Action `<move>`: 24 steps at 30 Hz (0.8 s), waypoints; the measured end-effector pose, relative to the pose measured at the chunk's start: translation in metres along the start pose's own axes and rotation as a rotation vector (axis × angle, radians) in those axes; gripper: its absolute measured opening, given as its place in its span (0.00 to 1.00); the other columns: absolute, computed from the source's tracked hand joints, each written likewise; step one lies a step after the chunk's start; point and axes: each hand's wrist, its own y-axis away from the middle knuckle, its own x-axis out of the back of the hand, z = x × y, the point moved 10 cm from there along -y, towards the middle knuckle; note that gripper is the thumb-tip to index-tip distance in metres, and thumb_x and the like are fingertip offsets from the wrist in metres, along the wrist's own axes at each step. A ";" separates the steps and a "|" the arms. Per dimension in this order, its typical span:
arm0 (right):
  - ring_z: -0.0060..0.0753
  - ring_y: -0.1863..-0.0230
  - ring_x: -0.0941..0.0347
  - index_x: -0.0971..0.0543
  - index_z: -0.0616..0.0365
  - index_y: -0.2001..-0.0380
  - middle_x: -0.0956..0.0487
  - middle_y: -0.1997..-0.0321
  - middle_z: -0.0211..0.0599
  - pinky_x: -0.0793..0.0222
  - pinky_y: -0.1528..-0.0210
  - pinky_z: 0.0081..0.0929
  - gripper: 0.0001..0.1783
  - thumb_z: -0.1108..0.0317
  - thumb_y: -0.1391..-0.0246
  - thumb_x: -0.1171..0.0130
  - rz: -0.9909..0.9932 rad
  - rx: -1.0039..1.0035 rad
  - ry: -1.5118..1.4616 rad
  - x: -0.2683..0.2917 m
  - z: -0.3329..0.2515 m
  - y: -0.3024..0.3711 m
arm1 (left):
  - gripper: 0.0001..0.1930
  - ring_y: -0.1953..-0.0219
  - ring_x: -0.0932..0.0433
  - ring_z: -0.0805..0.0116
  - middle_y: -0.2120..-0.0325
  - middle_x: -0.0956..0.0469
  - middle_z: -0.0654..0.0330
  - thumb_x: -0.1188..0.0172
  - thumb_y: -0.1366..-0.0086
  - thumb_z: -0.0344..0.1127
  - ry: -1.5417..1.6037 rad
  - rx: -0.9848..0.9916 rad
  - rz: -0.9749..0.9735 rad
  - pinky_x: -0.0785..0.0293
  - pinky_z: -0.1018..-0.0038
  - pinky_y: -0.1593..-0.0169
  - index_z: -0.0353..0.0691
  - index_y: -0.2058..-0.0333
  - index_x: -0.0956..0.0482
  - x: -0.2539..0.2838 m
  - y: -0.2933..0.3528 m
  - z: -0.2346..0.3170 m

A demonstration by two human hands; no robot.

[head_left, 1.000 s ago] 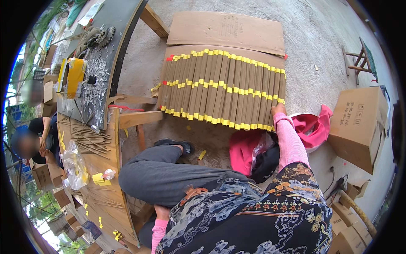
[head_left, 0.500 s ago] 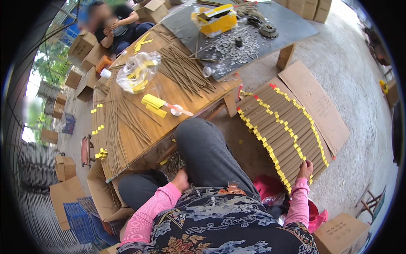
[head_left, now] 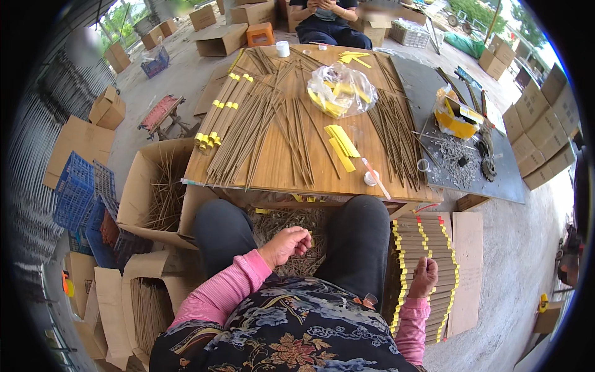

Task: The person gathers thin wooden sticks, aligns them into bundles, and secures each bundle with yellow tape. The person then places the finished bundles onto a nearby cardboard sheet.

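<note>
My left hand [head_left: 286, 247] is above my lap between my knees, fingers curled in; whatever they may hold is hidden. My right hand [head_left: 424, 277] is closed in a fist over a row of brown stick bundles [head_left: 409, 248] bound with yellow bands, on the ground to my right. Whether the fist holds anything is hidden. Loose thin brown sticks [head_left: 251, 139] fan across the wooden table [head_left: 285, 177] in front of me. Yellow paper strips [head_left: 341, 147] lie near its front edge, beside a small white pot [head_left: 371, 178] with a pinkish flat stick [head_left: 375, 177] across it.
On the table are banded bundles [head_left: 223, 111] and a clear bag [head_left: 343, 91] of yellow strips. A grey board [head_left: 443, 177] at right bears a yellow box [head_left: 457, 118] and metal bits. Left of my knees stands a carton [head_left: 139, 204] of sticks. Across the table sits another person [head_left: 328, 25].
The view has swung from the right toward the table. My left hand has risen from my thigh to between my knees. My right hand remains over the banded bundles.
</note>
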 end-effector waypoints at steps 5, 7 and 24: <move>0.12 0.84 0.41 0.28 0.60 0.80 0.33 0.87 0.23 0.45 0.82 0.13 0.13 0.65 0.45 0.47 -0.288 0.149 0.265 -0.108 -0.059 0.014 | 0.10 0.76 0.31 0.77 0.76 0.27 0.63 0.52 0.37 0.39 0.167 -0.397 0.098 0.31 0.80 0.70 0.40 0.71 0.28 0.064 0.073 0.087; 0.15 0.83 0.37 0.28 0.61 0.78 0.31 0.86 0.27 0.41 0.80 0.16 0.12 0.65 0.45 0.48 -0.407 0.117 0.274 -0.144 -0.064 0.018 | 0.10 0.76 0.31 0.75 0.75 0.27 0.62 0.52 0.37 0.39 0.284 -0.601 0.177 0.32 0.80 0.69 0.39 0.70 0.28 0.101 0.113 0.118; 0.50 0.56 0.31 0.28 0.63 0.60 0.27 0.59 0.54 0.36 0.53 0.36 0.20 0.60 0.54 0.49 -0.736 0.449 0.943 -0.427 -0.094 -0.053 | 0.05 0.74 0.32 0.75 0.74 0.27 0.61 0.51 0.38 0.32 0.586 -1.078 0.300 0.33 0.80 0.68 0.38 0.68 0.27 0.187 0.158 0.249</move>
